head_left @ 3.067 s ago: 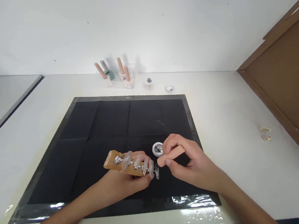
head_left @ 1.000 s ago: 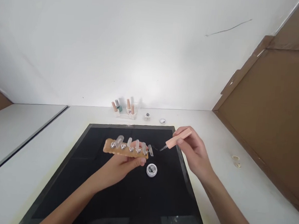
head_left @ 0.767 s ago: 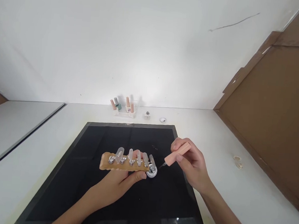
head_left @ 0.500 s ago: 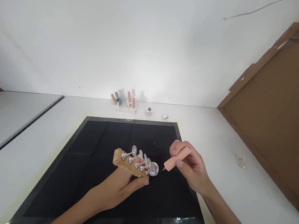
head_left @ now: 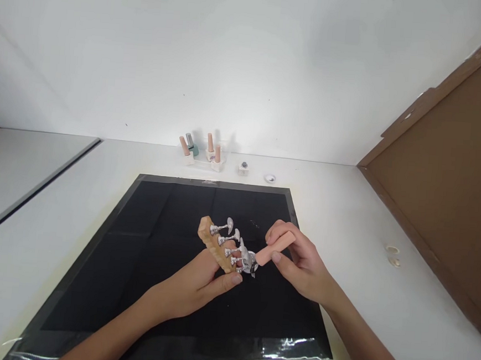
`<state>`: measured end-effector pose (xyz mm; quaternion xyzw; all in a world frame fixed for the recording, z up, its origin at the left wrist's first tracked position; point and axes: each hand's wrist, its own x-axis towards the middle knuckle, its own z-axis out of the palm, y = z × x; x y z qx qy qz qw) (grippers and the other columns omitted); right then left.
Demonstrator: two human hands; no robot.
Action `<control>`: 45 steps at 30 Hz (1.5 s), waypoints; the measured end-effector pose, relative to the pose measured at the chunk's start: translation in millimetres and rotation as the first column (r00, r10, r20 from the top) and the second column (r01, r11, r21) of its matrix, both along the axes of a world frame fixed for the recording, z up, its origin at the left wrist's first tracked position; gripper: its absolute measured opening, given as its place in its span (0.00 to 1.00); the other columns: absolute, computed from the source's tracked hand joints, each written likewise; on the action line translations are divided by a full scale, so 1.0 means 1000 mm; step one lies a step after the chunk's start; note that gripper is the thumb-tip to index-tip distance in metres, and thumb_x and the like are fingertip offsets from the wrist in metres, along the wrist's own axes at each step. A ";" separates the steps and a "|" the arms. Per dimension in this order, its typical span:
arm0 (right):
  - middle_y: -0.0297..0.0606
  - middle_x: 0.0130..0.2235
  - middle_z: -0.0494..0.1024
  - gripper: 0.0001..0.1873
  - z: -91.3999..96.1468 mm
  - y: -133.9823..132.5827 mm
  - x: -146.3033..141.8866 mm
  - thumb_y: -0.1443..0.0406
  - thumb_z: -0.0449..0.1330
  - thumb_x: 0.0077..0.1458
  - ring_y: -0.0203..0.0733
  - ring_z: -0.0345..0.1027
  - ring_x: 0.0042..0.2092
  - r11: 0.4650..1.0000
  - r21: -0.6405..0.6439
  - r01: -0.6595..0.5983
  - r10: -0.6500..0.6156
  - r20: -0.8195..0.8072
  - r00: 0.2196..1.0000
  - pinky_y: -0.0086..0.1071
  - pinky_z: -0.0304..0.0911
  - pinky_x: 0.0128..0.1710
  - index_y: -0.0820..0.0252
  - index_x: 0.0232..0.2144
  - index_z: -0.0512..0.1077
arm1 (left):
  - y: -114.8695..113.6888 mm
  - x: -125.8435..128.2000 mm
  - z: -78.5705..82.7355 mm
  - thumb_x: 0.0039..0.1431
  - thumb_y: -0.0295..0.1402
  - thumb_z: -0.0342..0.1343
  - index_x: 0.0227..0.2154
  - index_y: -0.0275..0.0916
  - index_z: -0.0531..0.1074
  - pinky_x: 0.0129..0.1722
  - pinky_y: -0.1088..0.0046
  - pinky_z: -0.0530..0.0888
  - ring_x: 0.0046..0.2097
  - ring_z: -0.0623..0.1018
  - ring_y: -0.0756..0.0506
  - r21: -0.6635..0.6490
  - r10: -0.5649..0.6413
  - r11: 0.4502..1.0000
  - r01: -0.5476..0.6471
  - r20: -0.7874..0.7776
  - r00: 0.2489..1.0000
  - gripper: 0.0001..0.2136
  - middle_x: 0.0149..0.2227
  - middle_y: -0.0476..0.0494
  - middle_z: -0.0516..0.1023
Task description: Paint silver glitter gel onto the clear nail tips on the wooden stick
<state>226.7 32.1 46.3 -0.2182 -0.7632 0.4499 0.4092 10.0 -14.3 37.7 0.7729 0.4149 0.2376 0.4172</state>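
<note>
Just swung the wooden block [head_left: 217, 245] steeper at the centre of the frame, with one end up and left and the other down toward the right, so turning the pale nail tips [head_left: 236, 235] on their metal stems [head_left: 223, 228] further toward the right. Pinching that block between thumb and fingers of the left hand [head_left: 201, 282]. Also brought the peach brush handle [head_left: 275, 249] in from the right — pinched between thumb and fingers of the right hand [head_left: 302, 265] — closing most of the gap to the lowest tip. Cannot tell whether touching it: no clear sight of the bristles. Probably means passing from lining up to working on that last tip. Right behind, partly covered by the tips, lying on the black mat [head_left: 98, 296]: a small round pot [head_left: 252, 254] of silvery stuff. In the upper middle of the frame, well apart from the work: bottles [head_left: 188, 158] with peach and grey caps.
</note>
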 end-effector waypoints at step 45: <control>0.33 0.32 0.67 0.05 -0.003 -0.004 -0.001 0.60 0.58 0.60 0.36 0.63 0.32 0.960 -0.260 0.105 -0.171 -0.246 0.954 0.30 0.61 0.29 0.51 0.38 0.69 | 0.001 0.005 -0.009 0.60 0.49 0.49 0.44 0.42 0.65 0.44 0.63 0.70 0.38 0.72 0.46 -0.409 0.235 0.912 -0.022 0.480 0.845 0.18 0.39 0.46 0.67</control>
